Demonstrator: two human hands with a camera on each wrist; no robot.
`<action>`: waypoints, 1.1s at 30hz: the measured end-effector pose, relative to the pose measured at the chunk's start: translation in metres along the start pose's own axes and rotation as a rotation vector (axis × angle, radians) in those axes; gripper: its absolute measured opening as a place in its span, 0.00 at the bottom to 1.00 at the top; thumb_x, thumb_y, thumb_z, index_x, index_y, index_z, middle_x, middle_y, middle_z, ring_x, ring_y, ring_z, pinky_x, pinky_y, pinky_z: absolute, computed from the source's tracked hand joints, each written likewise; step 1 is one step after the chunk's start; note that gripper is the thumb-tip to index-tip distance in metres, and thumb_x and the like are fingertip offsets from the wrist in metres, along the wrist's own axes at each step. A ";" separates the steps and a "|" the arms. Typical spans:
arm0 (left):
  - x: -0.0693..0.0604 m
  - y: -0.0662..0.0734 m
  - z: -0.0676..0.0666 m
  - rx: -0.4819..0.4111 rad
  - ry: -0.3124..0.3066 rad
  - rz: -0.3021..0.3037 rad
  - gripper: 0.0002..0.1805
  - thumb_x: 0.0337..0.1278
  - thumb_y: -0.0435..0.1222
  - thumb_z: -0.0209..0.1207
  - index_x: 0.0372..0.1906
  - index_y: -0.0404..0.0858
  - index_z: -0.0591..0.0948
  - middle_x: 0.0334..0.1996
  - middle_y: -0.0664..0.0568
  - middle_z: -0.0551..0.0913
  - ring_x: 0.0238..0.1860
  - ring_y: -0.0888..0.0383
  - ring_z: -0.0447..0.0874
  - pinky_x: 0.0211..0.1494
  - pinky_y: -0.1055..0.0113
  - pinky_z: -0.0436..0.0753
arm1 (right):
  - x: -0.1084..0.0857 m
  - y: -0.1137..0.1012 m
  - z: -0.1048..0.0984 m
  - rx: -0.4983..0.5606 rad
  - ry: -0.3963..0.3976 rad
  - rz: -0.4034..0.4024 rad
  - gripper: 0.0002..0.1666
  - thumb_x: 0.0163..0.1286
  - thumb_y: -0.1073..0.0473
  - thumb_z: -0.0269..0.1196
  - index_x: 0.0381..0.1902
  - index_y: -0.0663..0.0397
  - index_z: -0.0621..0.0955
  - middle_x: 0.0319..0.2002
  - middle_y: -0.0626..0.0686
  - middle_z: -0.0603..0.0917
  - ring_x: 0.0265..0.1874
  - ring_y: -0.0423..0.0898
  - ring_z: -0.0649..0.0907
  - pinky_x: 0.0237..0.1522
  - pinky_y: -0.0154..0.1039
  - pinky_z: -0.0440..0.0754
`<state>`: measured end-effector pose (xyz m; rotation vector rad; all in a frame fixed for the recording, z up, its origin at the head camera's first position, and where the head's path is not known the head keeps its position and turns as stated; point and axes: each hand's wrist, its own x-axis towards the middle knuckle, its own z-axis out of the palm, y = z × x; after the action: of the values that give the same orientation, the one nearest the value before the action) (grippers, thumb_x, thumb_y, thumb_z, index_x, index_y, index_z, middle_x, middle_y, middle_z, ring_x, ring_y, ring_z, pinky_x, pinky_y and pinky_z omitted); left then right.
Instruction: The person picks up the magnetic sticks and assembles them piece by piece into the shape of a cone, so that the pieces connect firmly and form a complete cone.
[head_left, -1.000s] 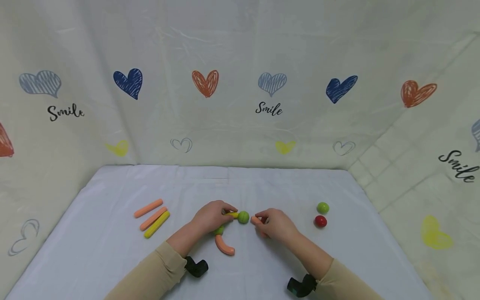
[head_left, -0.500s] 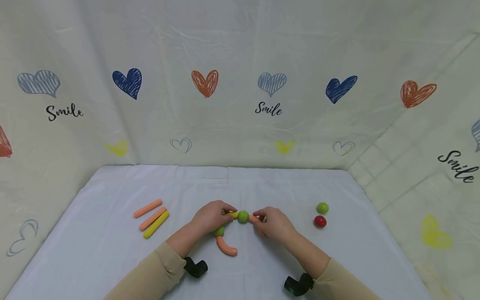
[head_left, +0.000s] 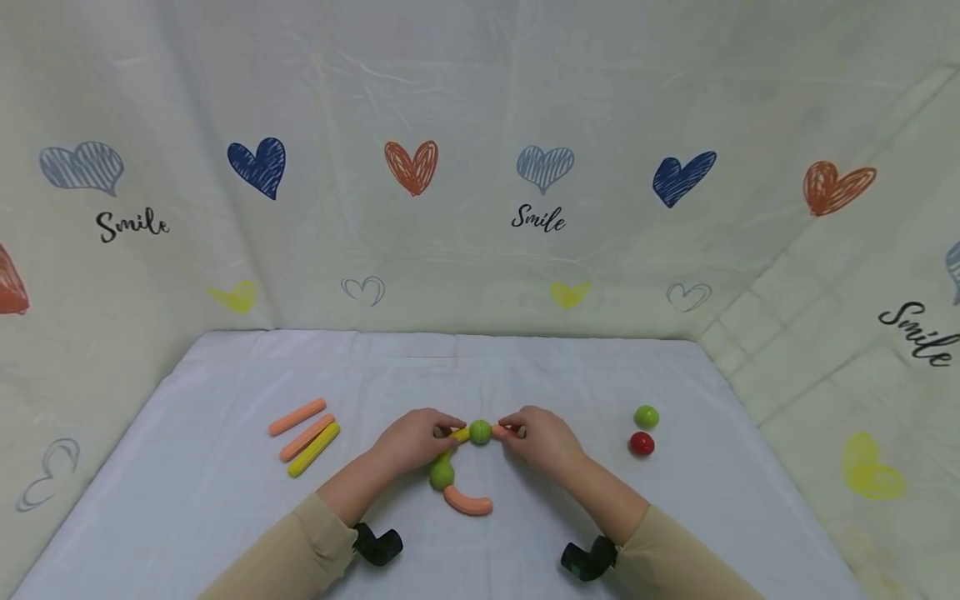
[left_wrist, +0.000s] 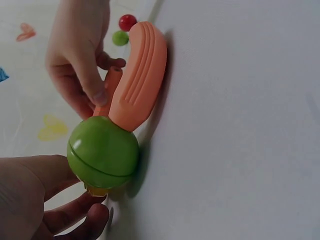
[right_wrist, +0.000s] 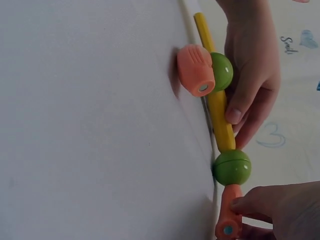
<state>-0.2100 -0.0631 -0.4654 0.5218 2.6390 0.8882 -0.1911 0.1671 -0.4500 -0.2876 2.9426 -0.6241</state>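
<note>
In the head view, my left hand [head_left: 416, 439] pinches a yellow stick [head_left: 460, 435] that links two green balls. The lower green ball [head_left: 442, 475] has a curved orange stick [head_left: 468, 502] on it, arching to the right. At the yellow stick's right end is the upper green ball [head_left: 480, 432]. My right hand [head_left: 546, 439] pinches a short orange stick [right_wrist: 230, 200] whose end touches that ball; a small round silvery disc shows in its near end. Fingers hide part of both held sticks in the head view.
Two orange sticks [head_left: 297, 416] and a yellow stick [head_left: 313, 449] lie to the left on the white cloth [head_left: 225, 517]. A loose green ball [head_left: 646, 417] and a red ball [head_left: 642, 443] sit to the right. A printed curtain surrounds the table.
My right hand has moved left, bringing the orange stick from apart to touching the upper green ball. The linked pieces have turned, and the curved orange stick has swung right.
</note>
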 end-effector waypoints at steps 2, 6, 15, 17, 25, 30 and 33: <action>-0.003 -0.002 -0.001 -0.006 0.004 -0.002 0.17 0.63 0.44 0.63 0.56 0.50 0.85 0.38 0.59 0.83 0.38 0.60 0.76 0.43 0.60 0.77 | 0.002 -0.002 0.002 -0.010 0.006 -0.014 0.15 0.66 0.52 0.68 0.49 0.48 0.88 0.35 0.44 0.83 0.31 0.40 0.77 0.36 0.40 0.78; -0.009 -0.007 -0.001 -0.011 0.011 -0.005 0.18 0.63 0.44 0.63 0.57 0.51 0.85 0.38 0.60 0.83 0.38 0.61 0.77 0.44 0.59 0.77 | 0.004 -0.004 0.005 -0.022 0.018 -0.041 0.14 0.66 0.52 0.69 0.48 0.48 0.88 0.36 0.44 0.84 0.32 0.40 0.78 0.37 0.40 0.79; -0.022 -0.009 -0.001 -0.073 0.007 -0.017 0.22 0.61 0.45 0.64 0.61 0.49 0.82 0.37 0.61 0.81 0.37 0.60 0.76 0.40 0.61 0.76 | 0.014 -0.010 0.007 -0.025 0.008 -0.079 0.14 0.66 0.51 0.69 0.48 0.47 0.88 0.37 0.44 0.84 0.33 0.40 0.79 0.38 0.40 0.80; -0.025 -0.009 0.000 -0.073 0.015 -0.018 0.22 0.61 0.45 0.65 0.61 0.48 0.82 0.37 0.61 0.81 0.36 0.61 0.76 0.40 0.62 0.76 | 0.017 -0.010 0.008 -0.021 0.003 -0.084 0.14 0.66 0.51 0.69 0.48 0.46 0.88 0.37 0.44 0.84 0.33 0.40 0.79 0.38 0.39 0.80; -0.030 -0.007 0.006 -0.094 0.038 -0.041 0.23 0.61 0.45 0.65 0.61 0.48 0.81 0.38 0.61 0.82 0.37 0.61 0.76 0.41 0.61 0.76 | 0.022 -0.009 0.006 -0.027 0.001 -0.137 0.13 0.66 0.54 0.69 0.48 0.45 0.88 0.37 0.44 0.83 0.32 0.40 0.77 0.37 0.38 0.78; -0.033 -0.005 0.008 -0.096 0.050 -0.055 0.22 0.61 0.46 0.65 0.60 0.47 0.82 0.37 0.62 0.82 0.36 0.61 0.76 0.41 0.61 0.76 | 0.024 -0.009 0.006 -0.036 -0.004 -0.146 0.13 0.66 0.54 0.68 0.49 0.44 0.88 0.37 0.43 0.83 0.33 0.40 0.78 0.38 0.39 0.79; -0.035 -0.004 0.009 -0.091 0.062 -0.063 0.22 0.62 0.46 0.65 0.59 0.48 0.82 0.36 0.62 0.81 0.36 0.61 0.76 0.40 0.61 0.76 | 0.023 -0.009 0.007 -0.036 -0.007 -0.145 0.14 0.67 0.53 0.68 0.49 0.44 0.88 0.38 0.43 0.83 0.33 0.40 0.78 0.38 0.39 0.79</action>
<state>-0.1768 -0.0767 -0.4689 0.3931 2.6394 1.0149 -0.2114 0.1512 -0.4540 -0.5091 2.9484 -0.5858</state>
